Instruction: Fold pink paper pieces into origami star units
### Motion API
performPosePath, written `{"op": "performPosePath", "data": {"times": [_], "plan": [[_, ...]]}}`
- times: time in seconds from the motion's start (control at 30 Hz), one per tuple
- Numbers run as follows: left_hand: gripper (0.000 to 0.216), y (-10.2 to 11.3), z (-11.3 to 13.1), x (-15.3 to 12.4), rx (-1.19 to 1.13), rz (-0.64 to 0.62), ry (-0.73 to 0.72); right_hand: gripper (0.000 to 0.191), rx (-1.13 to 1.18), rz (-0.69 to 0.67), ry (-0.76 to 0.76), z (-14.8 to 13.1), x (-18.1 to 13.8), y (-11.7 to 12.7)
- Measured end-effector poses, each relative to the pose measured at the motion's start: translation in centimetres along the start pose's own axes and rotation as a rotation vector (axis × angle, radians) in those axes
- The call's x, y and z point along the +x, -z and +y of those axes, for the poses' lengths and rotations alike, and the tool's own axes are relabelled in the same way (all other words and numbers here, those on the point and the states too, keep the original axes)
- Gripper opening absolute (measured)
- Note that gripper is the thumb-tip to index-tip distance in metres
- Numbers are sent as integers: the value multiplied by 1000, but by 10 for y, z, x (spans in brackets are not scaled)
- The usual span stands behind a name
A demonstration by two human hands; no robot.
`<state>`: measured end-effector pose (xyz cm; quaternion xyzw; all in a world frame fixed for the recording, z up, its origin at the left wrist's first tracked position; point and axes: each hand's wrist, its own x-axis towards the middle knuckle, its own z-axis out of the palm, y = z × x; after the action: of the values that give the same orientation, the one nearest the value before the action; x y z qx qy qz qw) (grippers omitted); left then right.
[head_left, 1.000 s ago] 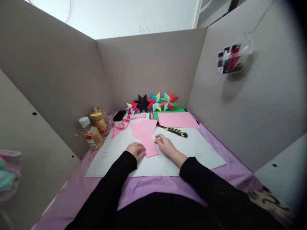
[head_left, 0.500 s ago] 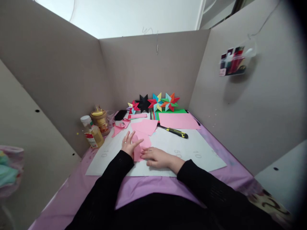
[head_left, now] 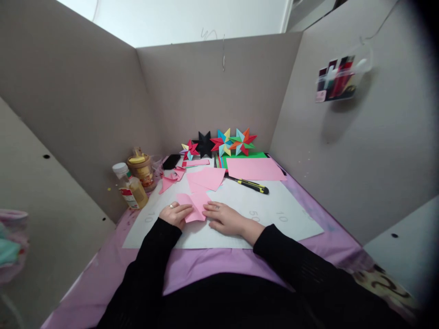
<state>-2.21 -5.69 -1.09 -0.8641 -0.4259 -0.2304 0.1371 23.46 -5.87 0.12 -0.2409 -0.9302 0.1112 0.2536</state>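
Observation:
A small pink sheet of paper (head_left: pixel 200 206) with a crease down its middle lies between my hands, its left half lifted at a slant. My left hand (head_left: pixel 174 214) pinches the left edge of that sheet, thumb and fingers closed on it. On the right edge rests my right hand (head_left: pixel 224 218), fingers stretched out and lying flat on the paper. Just beyond, more pink paper pieces (head_left: pixel 207 178) overlap on the white board sheet (head_left: pixel 274 224). Folded pink pieces (head_left: pixel 168 182) sit to the left of them.
A yellow-black utility knife (head_left: pixel 252 185) lies right of the paper. Behind it is a larger pink sheet (head_left: pixel 255 169) over coloured papers. Several folded paper stars (head_left: pixel 224 142) stand against the back panel. A glue bottle (head_left: pixel 132 189), a jar (head_left: pixel 142 171) and a phone (head_left: pixel 171 161) are at left.
My left hand has moved left and down, from raised with spread fingers to closed on the paper's edge. The sheet's left half has swung open leftward. My right hand has stayed nearly still.

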Motion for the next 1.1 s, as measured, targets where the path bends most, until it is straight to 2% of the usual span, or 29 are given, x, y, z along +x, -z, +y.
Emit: {"op": "performPosePath", "data": {"times": [0.23, 0.3, 0.37, 0.47, 0.57, 0.73, 0.8, 0.93, 1.1], "plan": [[39, 1, 0, -9, -65, 199, -94, 58, 109, 114, -2, -1, 1, -4], [39, -2, -2, -7, -80, 207, -70, 61, 151, 143, -21, 4, 2, -8], [39, -8, -5, -2, -80, 122, 39, 63, 163, 176, -64, 11, 3, -11], [36, -15, -7, 6, -37, -116, 234, 62, 135, 210, -125, 18, 5, -15], [31, -13, -3, 10, 36, -262, 303, 56, 79, 178, -125, 19, 7, -15], [28, -3, 7, 11, 132, -289, 286, 53, -53, -72, -8, 15, 15, -14], [29, -1, 7, 11, 138, -298, 265, 54, -101, -124, 10, 17, 21, -13], [29, 3, 9, 12, 83, -269, 236, 49, -138, -145, 9, 25, 31, -13], [22, 12, 19, 13, -17, -175, 272, 43, -99, -95, 30, 35, 28, -14]]}}
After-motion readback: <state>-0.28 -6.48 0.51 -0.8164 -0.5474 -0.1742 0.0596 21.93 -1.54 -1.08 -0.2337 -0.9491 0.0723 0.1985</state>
